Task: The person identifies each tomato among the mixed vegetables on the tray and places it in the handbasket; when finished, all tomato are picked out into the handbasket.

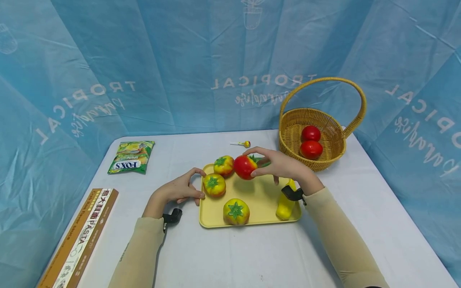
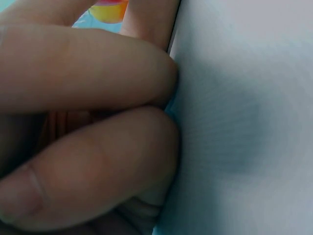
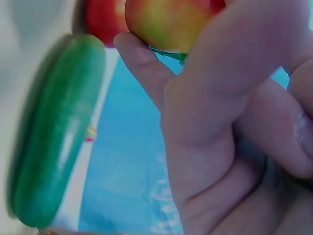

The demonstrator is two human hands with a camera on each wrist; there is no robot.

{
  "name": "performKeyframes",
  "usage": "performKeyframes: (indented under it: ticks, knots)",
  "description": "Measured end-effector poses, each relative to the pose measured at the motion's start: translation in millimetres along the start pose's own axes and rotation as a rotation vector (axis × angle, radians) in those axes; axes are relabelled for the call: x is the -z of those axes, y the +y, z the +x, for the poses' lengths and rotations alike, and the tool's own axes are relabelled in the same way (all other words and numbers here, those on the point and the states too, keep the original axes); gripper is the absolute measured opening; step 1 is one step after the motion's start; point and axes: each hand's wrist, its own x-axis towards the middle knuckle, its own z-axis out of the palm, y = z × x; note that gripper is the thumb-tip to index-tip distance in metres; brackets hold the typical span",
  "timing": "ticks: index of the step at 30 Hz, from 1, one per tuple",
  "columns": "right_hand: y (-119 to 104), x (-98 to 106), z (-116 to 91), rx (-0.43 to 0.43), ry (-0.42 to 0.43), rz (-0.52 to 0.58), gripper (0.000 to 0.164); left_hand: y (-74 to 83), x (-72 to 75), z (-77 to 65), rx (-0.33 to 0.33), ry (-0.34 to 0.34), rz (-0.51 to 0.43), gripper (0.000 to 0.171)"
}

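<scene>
In the head view, my right hand point(image 1: 280, 164) grips a red and yellow toy tomato point(image 1: 245, 167) above the pale yellow tray point(image 1: 264, 200). The right wrist view shows this tomato point(image 3: 166, 24) by the fingertips, with a bit of green leaf under it. A green cucumber point(image 3: 61, 132) lies beyond that hand, mostly hidden in the head view. At the tray's left rim, my left hand point(image 1: 181, 188) rests with thumb and forefinger spread against the edge. Nearby on the tray are yellow-red tomatoes with green leafy tops, one at the back point(image 1: 223, 165), one beside it point(image 1: 214, 185) and one in front point(image 1: 236, 212).
A yellow, elongated toy point(image 1: 285, 207) lies at the tray's right end, partly behind the right wrist. The tall-handled wicker basket point(image 1: 288, 136) at back right holds two red tomatoes point(image 1: 311, 149). A lollipop point(image 1: 246, 144) lies behind the tray; a green packet point(image 1: 132, 157) and pasta box point(image 1: 81, 236) lie left.
</scene>
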Motion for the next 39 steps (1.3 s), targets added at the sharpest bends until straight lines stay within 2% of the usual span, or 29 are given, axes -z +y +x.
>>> performKeyframes:
  ticks: [8, 14, 21, 30, 39]
  knots:
    - [2, 20, -20, 0.002, 0.096, 0.050, 0.065, -0.2, -0.1, 0.7, 0.009, -0.006, 0.001, 0.078]
    - [5, 36, -35, 0.012, 0.194, 0.042, 0.065, 1.3, 0.2, 0.4, 0.002, -0.007, 0.001, 0.078]
    - [10, 53, -51, -0.037, 0.291, 0.088, 0.069, 1.2, 0.6, -0.6, 0.002, -0.014, -0.001, 0.078]
    - [27, 71, -58, -0.115, 0.392, 0.116, 0.071, 0.1, -0.8, -0.8, 0.003, -0.001, -0.001, 0.077]
    - [52, 82, -57, -0.157, 0.462, 0.151, 0.078, 0.4, 0.1, 0.1, 0.007, -0.008, -0.004, 0.078]
